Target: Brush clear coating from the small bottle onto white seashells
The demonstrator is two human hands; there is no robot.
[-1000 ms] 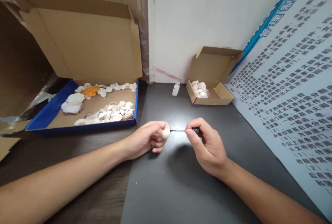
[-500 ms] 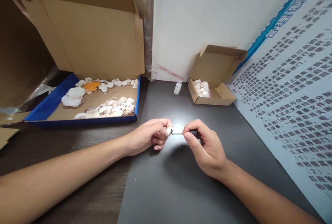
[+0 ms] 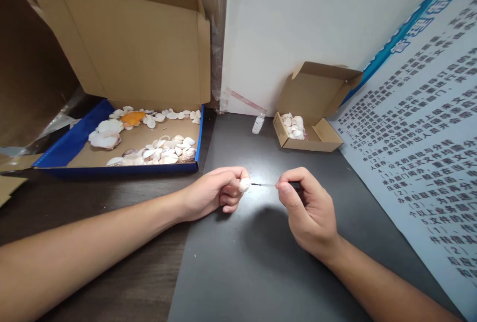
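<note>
A small white ribbed seashell [image 3: 245, 185] is pinched between the thumb and fingertips of my left hand [image 3: 219, 190]. My right hand [image 3: 311, 207] is closed around the black handle of a thin brush [image 3: 264, 185], mostly hidden by the fingers. The brush's pale stem points left, and its dark tip ends right beside the shell's edge; whether it touches, I cannot tell. Behind the hands stands a small bottle [image 3: 258, 123] with a whitish body.
At the left, an open blue-edged cardboard box [image 3: 122, 167] holds many shells, among them an orange one [image 3: 133, 118]. A smaller open carton [image 3: 313, 144] with white shells stands at the back right. A printed sheet [image 3: 417, 163] covers the right side; a white panel [image 3: 290, 14] rises behind.
My right hand has drawn the brush to the right, away from my left hand. The shell has turned, so its ribbed face shows more. The view has shifted slightly.
</note>
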